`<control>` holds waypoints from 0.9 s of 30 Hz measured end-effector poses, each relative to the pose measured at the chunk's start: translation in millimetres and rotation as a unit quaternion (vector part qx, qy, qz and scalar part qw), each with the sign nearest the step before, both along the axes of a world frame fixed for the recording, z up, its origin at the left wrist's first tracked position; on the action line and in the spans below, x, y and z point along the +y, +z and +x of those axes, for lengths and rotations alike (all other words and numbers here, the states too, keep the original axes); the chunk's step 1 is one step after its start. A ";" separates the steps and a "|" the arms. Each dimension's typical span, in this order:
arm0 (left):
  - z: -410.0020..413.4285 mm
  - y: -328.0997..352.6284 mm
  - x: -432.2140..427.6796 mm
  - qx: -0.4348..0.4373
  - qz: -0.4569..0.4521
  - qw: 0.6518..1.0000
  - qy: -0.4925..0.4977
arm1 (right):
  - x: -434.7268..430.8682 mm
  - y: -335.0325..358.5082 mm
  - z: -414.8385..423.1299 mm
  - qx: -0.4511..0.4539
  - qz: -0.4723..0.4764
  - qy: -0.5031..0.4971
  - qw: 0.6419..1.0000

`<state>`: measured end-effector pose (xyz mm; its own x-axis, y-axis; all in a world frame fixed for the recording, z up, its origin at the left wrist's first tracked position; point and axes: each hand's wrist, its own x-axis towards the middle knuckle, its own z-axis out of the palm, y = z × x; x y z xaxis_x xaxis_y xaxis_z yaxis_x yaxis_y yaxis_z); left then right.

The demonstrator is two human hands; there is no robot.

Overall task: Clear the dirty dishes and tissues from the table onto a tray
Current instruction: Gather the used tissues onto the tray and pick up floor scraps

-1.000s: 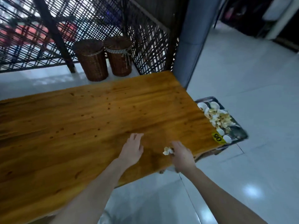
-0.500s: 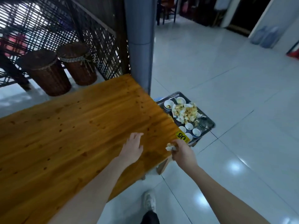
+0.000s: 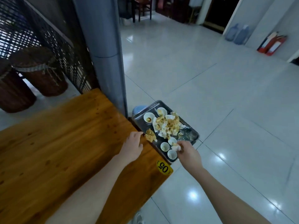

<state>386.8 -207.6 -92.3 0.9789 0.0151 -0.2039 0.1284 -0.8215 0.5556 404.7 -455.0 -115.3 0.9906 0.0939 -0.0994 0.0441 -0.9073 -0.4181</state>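
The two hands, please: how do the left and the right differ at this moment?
The left hand lies on the wooden table near its edge, while the right hand is out over the tray. The left hand's fingers are relaxed and hold nothing; the right hand pinches a crumpled tissue. Both are bare and reach toward the tray end of the table.

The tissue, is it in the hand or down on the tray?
In the hand: the right hand pinches the crumpled tissue over the tray, by the small cups.
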 end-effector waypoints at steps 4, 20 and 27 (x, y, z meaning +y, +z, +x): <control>33.2 -8.8 -12.0 0.009 -0.003 1.000 -0.025 | -10.5 -7.8 28.8 0.016 -0.001 -0.016 1.000; 161.7 -32.7 -56.0 0.039 0.013 0.996 0.082 | -46.3 -36.5 197.3 0.090 0.002 0.036 0.995; 189.6 -42.7 -83.3 0.062 -0.001 0.988 0.140 | -64.1 -42.3 247.4 0.117 0.010 0.123 0.985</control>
<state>576.5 -290.9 -135.0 0.9042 0.2808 -0.3218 0.4170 -0.7432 0.5233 652.1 -519.1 -157.7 0.8874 0.3327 -0.3191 0.1620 -0.8731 -0.4599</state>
